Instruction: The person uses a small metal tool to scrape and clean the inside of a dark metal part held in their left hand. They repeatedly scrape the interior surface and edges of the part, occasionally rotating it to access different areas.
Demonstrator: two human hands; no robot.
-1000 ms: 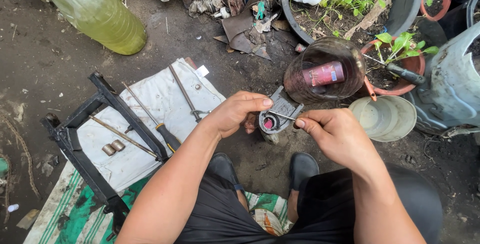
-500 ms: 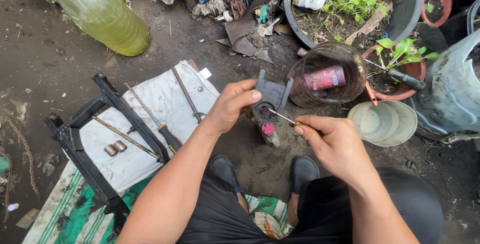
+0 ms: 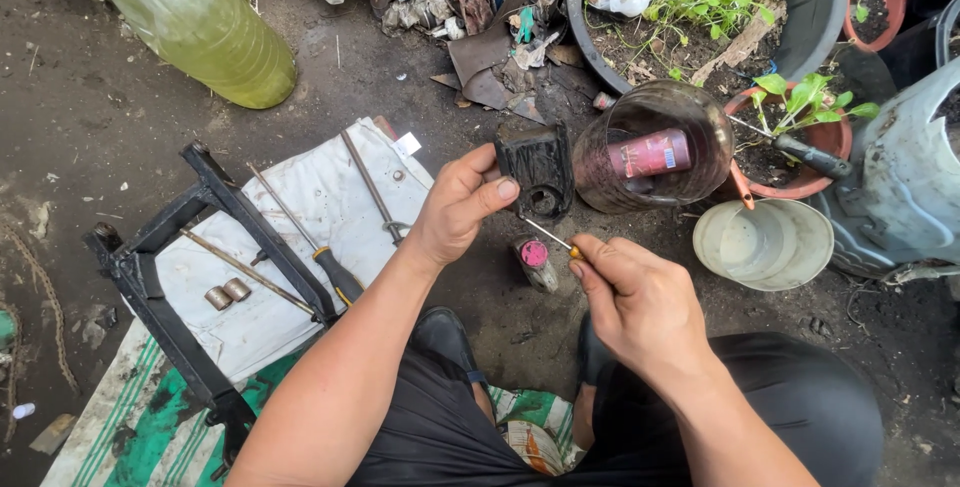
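Picking at a dirty black part over the ground

From the head camera: the left hand (image 3: 455, 209) pinches the black metal bracket (image 3: 536, 169) upright, while the right hand (image 3: 632, 299), closed around a thin screwdriver (image 3: 545, 234), pokes its tip at the bracket's lower hole. Looks like cleaning work; steadier aim into that hole seems needed.

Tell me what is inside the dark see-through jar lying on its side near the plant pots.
Inside the jar lies a red can with a printed label, on its side. The jar's wall is dark and dirty, so anything beneath or behind the can cannot be made out.
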